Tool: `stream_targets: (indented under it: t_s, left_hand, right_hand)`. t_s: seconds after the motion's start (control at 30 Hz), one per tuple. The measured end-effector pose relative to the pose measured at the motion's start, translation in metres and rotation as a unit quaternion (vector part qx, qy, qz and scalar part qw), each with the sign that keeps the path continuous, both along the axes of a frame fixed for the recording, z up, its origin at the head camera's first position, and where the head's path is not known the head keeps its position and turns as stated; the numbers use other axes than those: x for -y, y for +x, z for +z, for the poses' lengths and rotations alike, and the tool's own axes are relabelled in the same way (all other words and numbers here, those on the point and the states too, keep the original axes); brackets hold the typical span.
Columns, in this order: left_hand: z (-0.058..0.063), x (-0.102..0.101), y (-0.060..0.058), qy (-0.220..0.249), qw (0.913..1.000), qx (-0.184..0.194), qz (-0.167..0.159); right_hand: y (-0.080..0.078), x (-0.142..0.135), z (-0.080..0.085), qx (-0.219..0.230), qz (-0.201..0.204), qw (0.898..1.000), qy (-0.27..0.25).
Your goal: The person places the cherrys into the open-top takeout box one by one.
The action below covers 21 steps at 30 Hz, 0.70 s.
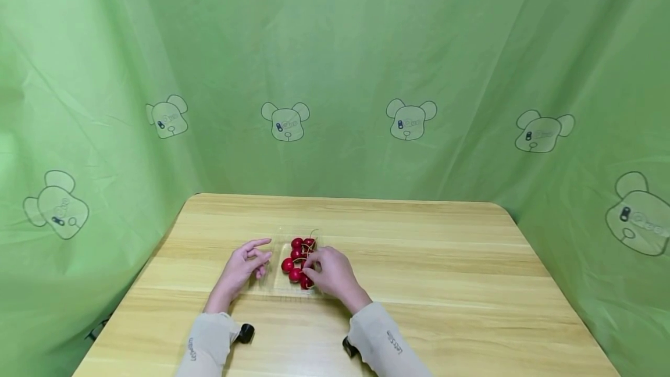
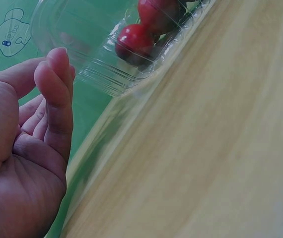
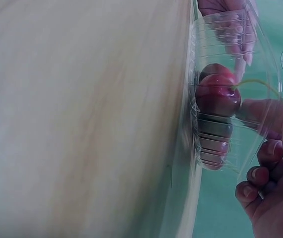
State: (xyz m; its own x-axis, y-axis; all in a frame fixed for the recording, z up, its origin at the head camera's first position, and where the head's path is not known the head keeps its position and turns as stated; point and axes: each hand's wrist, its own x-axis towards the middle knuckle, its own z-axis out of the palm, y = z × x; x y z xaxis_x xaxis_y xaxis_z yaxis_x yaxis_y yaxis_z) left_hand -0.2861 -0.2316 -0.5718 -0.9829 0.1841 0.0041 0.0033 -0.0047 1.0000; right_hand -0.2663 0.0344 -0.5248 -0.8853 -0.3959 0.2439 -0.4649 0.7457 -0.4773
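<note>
A clear plastic box [image 1: 283, 292] stands on the table with several red cherries [image 1: 287, 265] in it, mostly in its right half; some have green stems. My right hand [image 1: 333, 274] reaches over the box's right side, thumb and forefinger closing at a cherry among the others. In the right wrist view, a fingertip meets a dark red cherry [image 3: 218, 94] behind the clear wall, while the other fingers are curled. My left hand [image 1: 242, 267] is at the box's left side with loosely bent fingers and nothing in them. The left wrist view shows its fingertips near the clear wall.
The light wood table [image 1: 445, 284] extends to both sides and behind the box. A green curtain [image 1: 340, 63] printed with bear heads hangs around its back and sides. Black wrist devices [image 1: 245, 333] sit at both sleeve cuffs.
</note>
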Motion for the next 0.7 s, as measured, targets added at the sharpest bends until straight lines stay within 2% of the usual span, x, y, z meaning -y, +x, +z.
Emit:
stream_targets:
  t_s: [0.3, 0.7]
  left_hand:
    - [-0.0001, 0.0006, -0.0008, -0.004, 1.0000, -0.003, -0.001]
    - [-0.0028, 0.0007, -0.0016, -0.006, 0.9999, -0.012, -0.004]
  right_hand:
    - [0.0002, -0.0007, 0.0012, 0.014, -0.007, 1.000, -0.015]
    - [-0.0008, -0.0052, 0.0022, 0.040, 0.007, 0.998, -0.052]
